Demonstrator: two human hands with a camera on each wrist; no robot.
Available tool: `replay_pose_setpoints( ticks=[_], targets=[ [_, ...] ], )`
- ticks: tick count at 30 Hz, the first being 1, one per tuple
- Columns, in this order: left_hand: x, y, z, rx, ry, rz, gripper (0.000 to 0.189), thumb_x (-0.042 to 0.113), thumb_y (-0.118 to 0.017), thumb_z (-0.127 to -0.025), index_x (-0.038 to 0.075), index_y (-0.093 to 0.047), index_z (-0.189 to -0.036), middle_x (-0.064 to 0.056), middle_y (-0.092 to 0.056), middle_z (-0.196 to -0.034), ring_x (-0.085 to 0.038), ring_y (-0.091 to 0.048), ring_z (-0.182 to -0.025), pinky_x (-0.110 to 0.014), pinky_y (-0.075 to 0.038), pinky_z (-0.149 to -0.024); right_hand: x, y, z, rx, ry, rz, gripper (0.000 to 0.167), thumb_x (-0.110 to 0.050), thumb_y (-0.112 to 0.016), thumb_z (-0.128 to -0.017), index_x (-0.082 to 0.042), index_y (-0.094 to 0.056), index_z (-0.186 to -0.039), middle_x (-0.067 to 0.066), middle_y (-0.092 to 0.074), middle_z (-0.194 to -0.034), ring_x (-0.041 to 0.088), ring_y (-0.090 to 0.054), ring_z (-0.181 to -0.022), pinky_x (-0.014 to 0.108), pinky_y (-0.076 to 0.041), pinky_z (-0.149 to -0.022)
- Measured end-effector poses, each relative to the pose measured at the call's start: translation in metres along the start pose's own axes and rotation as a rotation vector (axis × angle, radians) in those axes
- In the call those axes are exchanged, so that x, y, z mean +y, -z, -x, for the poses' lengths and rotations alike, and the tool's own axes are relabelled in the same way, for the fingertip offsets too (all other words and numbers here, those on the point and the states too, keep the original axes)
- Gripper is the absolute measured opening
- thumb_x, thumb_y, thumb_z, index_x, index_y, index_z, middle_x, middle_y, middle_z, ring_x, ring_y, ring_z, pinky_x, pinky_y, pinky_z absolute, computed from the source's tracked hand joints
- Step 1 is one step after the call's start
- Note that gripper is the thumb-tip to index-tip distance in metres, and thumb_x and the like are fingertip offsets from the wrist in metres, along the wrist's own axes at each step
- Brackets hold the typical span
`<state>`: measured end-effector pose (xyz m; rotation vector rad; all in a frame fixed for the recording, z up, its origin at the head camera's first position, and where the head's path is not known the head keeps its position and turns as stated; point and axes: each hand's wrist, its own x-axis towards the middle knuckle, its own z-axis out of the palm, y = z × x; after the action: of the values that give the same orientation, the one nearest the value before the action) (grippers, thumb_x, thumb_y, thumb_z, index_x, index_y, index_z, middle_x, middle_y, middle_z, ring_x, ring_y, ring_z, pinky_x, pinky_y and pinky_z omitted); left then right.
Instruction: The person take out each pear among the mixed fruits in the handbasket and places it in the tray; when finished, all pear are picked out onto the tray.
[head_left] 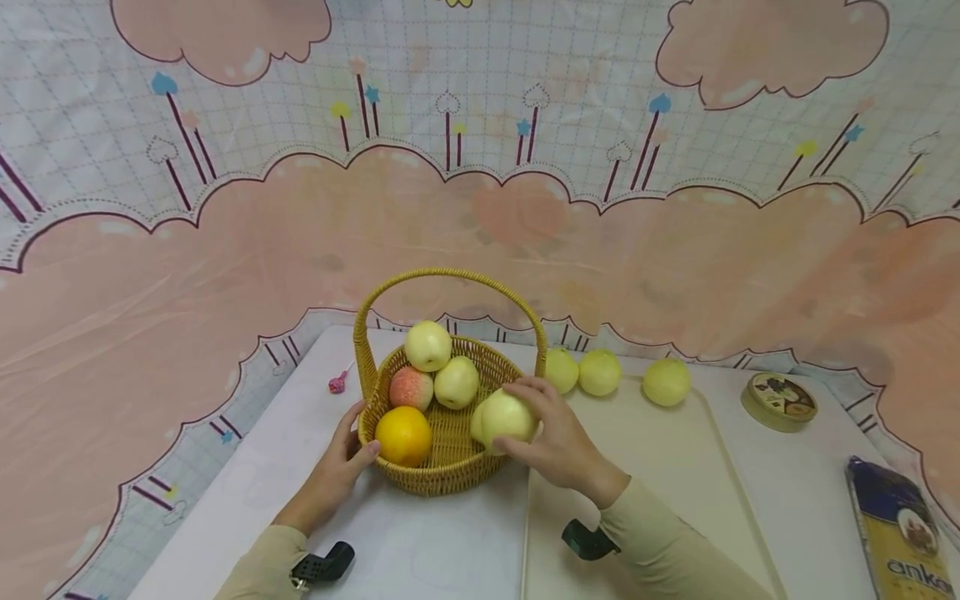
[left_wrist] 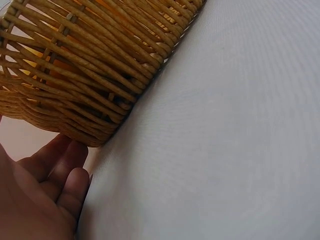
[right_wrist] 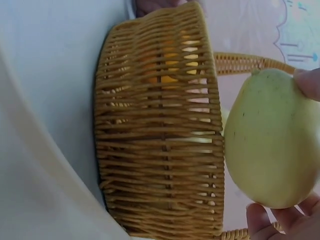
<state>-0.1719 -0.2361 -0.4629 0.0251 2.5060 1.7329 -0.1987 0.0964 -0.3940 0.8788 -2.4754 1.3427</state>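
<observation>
A wicker basket point(head_left: 442, 479) with a tall arched handle stands on the white table. Inside it lie an orange point(head_left: 403, 436), a pinkish-red fruit point(head_left: 411, 388) and two pale apples, one point(head_left: 428, 346) on the far rim and the other point(head_left: 457, 382) beside it. My left hand point(head_left: 339, 467) holds the basket's left side, thumb at the rim; in the left wrist view its fingers point(left_wrist: 75, 187) lie by the woven wall. Over the right rim, my right hand point(head_left: 551, 437) grips a pale green pear-shaped fruit point(right_wrist: 270, 140), its stem end toward the basket's middle.
Three yellow-green round fruits, one point(head_left: 667, 382) apart from the others, sit at the far end of a cream tray point(head_left: 645, 500). Farther right are a round tin point(head_left: 778, 402) and a blue-and-gold packet point(head_left: 900, 529). A pink lollipop point(head_left: 337, 383) lies left of the basket.
</observation>
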Motion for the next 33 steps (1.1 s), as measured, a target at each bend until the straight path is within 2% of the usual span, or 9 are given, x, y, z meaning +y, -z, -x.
replay_pose_setpoints(
  ticks=[4, 11, 22, 27, 33],
  targets=[
    [0.001, 0.000, 0.001, -0.002, -0.001, -0.003, 0.079, 0.038, -0.053, -0.103, 0.024, -0.002, -0.161, -0.034, -0.015, -0.159, -0.052, -0.019, -0.144, -0.061, -0.020, -0.112, 0.003, 0.003, 0.000, -0.003, 0.017, 0.017, 0.062, -0.018, -0.084, -0.079, -0.005, -0.060, -0.135, 0.016, -0.048, -0.136, 0.034, -0.052, -0.122, 0.050, -0.051, -0.092],
    [0.000, 0.000, 0.000, -0.009, -0.008, 0.014, 0.080, 0.035, -0.054, -0.103, 0.023, -0.001, -0.161, -0.034, -0.015, -0.159, -0.053, -0.019, -0.144, -0.061, -0.021, -0.112, 0.006, 0.006, 0.004, -0.042, -0.003, 0.003, 0.071, -0.017, -0.086, -0.077, -0.005, -0.055, -0.140, 0.013, -0.048, -0.136, 0.027, -0.053, -0.116, 0.042, -0.052, -0.088],
    [0.001, 0.000, 0.001, -0.011, -0.018, 0.023, 0.079, 0.033, -0.053, -0.103, 0.022, -0.001, -0.161, -0.034, -0.017, -0.159, -0.052, -0.021, -0.144, -0.061, -0.022, -0.111, 0.012, 0.012, 0.010, -0.109, 0.022, 0.001, 0.084, -0.009, -0.087, -0.072, -0.002, -0.045, -0.145, 0.017, -0.042, -0.149, 0.028, -0.050, -0.125, 0.039, -0.052, -0.087],
    [0.002, 0.000, 0.002, -0.012, -0.018, 0.026, 0.080, 0.032, -0.054, -0.103, 0.021, 0.000, -0.161, -0.034, -0.016, -0.158, -0.053, -0.021, -0.144, -0.061, -0.021, -0.112, 0.013, 0.015, 0.013, -0.123, 0.023, 0.000, 0.086, -0.011, -0.087, -0.073, -0.003, -0.043, -0.147, 0.013, -0.046, -0.144, 0.025, -0.053, -0.118, 0.036, -0.052, -0.085],
    [0.000, -0.001, 0.001, -0.007, -0.015, 0.009, 0.080, 0.031, -0.053, -0.104, 0.020, 0.000, -0.161, -0.036, -0.018, -0.157, -0.052, -0.022, -0.143, -0.060, -0.022, -0.112, 0.015, 0.018, 0.017, -0.108, 0.027, -0.007, 0.080, -0.016, -0.088, -0.074, -0.004, -0.049, -0.143, 0.009, -0.052, -0.135, 0.022, -0.054, -0.113, 0.034, -0.053, -0.084]
  ],
)
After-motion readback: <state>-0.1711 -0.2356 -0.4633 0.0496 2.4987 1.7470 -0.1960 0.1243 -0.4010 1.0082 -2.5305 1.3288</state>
